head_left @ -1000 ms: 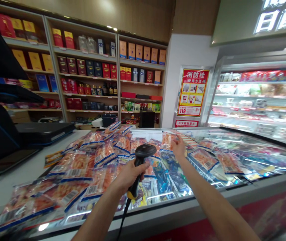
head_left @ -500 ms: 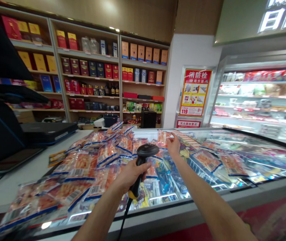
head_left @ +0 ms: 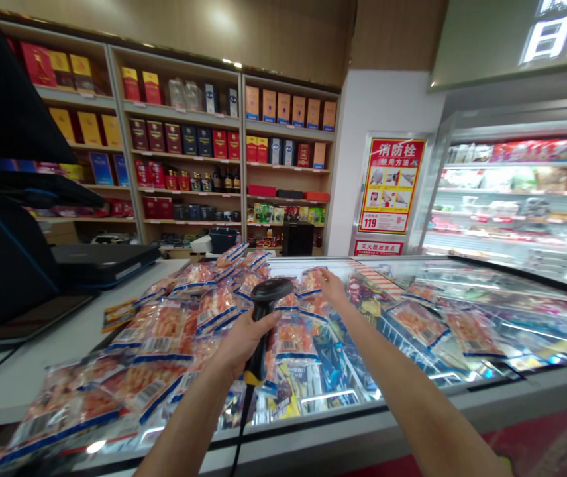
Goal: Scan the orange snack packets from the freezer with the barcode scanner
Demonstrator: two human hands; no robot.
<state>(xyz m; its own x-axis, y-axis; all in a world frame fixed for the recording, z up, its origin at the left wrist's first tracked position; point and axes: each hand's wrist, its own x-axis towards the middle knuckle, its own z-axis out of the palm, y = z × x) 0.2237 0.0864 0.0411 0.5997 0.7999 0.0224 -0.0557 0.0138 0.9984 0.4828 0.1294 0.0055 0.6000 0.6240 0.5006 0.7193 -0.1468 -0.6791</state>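
My left hand [head_left: 242, 339] is wrapped round the handle of a black and yellow barcode scanner [head_left: 271, 289], whose cord runs down toward me. Farther out, my right hand [head_left: 334, 290] pinches the edge of a clear, blue-edged food packet [head_left: 309, 281] at the far side of the pile. Many similar packets [head_left: 164, 328] with pinkish-orange contents and barcode labels lie heaped left of and beneath the scanner. Another such packet [head_left: 295, 339] rests flat on the glass just right of my left hand.
The packets lie on a glass-topped chest freezer [head_left: 467, 391] with goods inside. Several more packets [head_left: 418, 322] lie to the right. A checkout machine [head_left: 10, 232] stands on the white counter [head_left: 10, 374] at left. Shelves of boxes [head_left: 184, 142] and a refrigerated display [head_left: 516, 199] stand behind.
My right hand has moved a little left with the pinched packet, toward the pile. The scanner in my left hand has shifted slightly left as well.
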